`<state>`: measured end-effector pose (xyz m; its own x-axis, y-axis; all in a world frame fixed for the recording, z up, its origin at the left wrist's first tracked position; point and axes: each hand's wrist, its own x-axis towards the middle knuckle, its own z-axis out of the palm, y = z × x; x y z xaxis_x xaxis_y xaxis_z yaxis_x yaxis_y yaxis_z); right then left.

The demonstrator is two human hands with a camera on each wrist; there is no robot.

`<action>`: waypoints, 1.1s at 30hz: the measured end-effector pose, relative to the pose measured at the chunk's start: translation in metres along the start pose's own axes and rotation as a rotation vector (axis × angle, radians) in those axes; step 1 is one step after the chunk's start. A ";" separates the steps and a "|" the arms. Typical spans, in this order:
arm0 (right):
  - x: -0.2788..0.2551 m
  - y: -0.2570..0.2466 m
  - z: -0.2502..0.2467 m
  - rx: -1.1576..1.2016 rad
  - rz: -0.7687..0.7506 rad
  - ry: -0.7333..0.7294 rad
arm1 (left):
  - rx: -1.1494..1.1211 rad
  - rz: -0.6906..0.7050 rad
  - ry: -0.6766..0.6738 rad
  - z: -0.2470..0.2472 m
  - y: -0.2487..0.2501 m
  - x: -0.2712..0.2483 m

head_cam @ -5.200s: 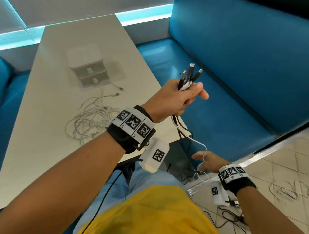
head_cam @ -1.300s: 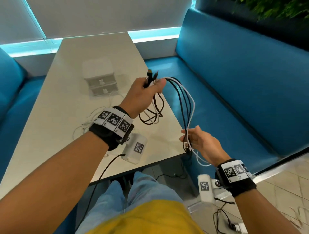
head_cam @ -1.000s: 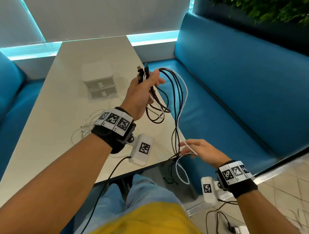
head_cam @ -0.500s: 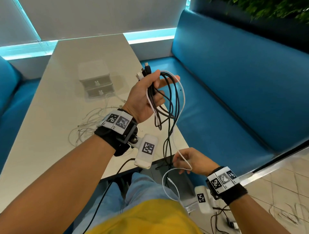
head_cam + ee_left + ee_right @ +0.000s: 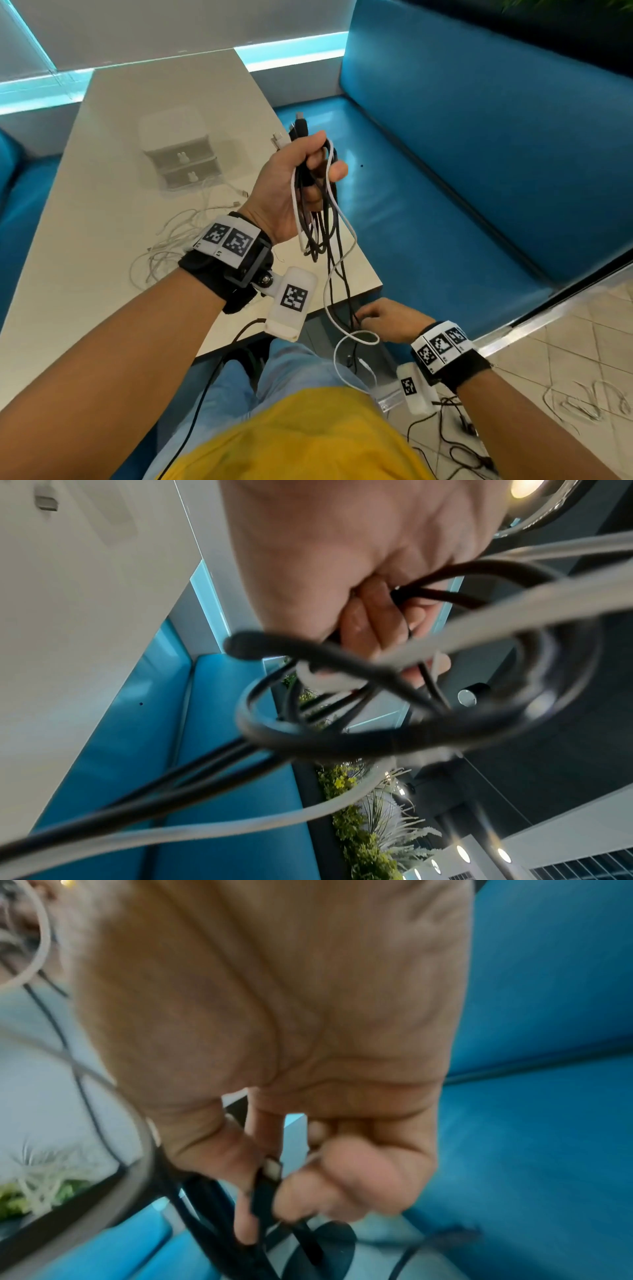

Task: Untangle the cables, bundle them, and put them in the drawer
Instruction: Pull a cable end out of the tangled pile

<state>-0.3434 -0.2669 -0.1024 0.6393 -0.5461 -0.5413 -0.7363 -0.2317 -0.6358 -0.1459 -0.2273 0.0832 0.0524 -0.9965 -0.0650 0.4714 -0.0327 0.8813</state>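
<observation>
Above table edge, left hand (image 5: 291,185) grips cables (image 5: 329,240): plugs up, strands hanging.

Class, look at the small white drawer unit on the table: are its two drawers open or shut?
Shut: both fronts of the drawer unit sit flush with its body.

Beige table (image 5: 102,192): white drawer unit (image 5: 178,150), white cables (image 5: 171,240).

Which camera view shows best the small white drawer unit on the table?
The head view. There the drawer unit stands whole on the table, both drawers closed, beyond the loose white cables. The left wrist view shows only the left hand gripping the cable bundle; the right wrist view shows none of it.
</observation>
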 end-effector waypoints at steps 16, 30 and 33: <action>0.022 0.096 0.014 -0.154 0.457 0.063 | 0.012 -0.042 -0.135 0.009 -0.002 -0.001; 0.016 0.089 -0.057 0.247 0.161 0.389 | 1.460 0.006 -0.394 0.032 -0.053 -0.010; 0.008 0.064 -0.077 0.352 0.077 0.460 | 1.335 0.009 -0.254 0.025 -0.058 -0.006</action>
<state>-0.4025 -0.3476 -0.1049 0.3670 -0.8622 -0.3491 -0.6084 0.0614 -0.7913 -0.1951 -0.2213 0.0440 -0.1799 -0.9789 -0.0974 -0.7407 0.0696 0.6683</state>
